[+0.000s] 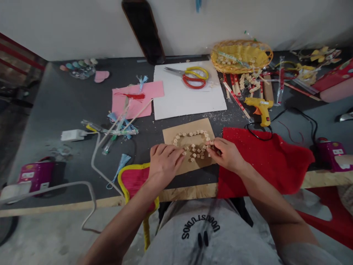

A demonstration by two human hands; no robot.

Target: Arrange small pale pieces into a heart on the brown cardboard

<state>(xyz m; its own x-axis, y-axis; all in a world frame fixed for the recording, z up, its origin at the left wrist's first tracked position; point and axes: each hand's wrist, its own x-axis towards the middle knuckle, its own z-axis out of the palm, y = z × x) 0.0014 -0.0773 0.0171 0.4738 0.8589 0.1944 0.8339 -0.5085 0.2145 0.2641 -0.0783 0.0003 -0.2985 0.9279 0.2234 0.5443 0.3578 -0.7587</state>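
Observation:
On a brown cardboard sheet (pixel 190 167) in front of me, small pale wooden pieces (pixel 197 133) form a rounded outline, with several loose ones (pixel 198 151) inside it. My left hand (pixel 165 160) rests over the sheet's left side, its fingers bent and drawn together by a small pale piece at the fingertips. Whether that piece is gripped is hard to see. At the outline's right side, thumb and forefinger of my right hand (pixel 227 154) pinch closed on a small pale wooden piece (pixel 211 142).
Red felt (pixel 264 158) lies to the right, below a yellow glue gun (pixel 260 108). Scissors (pixel 194 77) rest on a white board (pixel 190 105), near a wicker basket (pixel 242 55). Pink paper (pixel 157 89), tassels (pixel 121 163) and a white cable (pixel 93 158) lie left.

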